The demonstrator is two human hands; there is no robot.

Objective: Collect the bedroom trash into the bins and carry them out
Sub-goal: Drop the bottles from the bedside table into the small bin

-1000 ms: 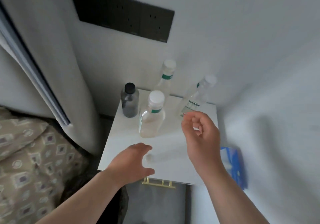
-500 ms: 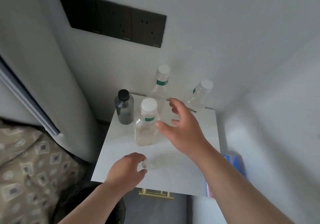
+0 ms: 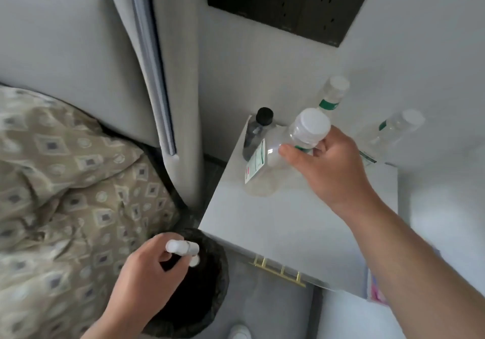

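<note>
We've got the left hand (image 3: 147, 273) pinched on a small white-capped bottle (image 3: 182, 247) right above the black bin (image 3: 210, 296), the right hand (image 3: 328, 165) clamped round the clear bottle (image 3: 278, 152) on the nightstand (image 3: 275, 228), so let's drop straight down, then swing across.

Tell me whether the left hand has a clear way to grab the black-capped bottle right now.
Probably not: the left hand already holds a small white item over the bin, and the black-capped bottle stands across the nightstand.
</note>
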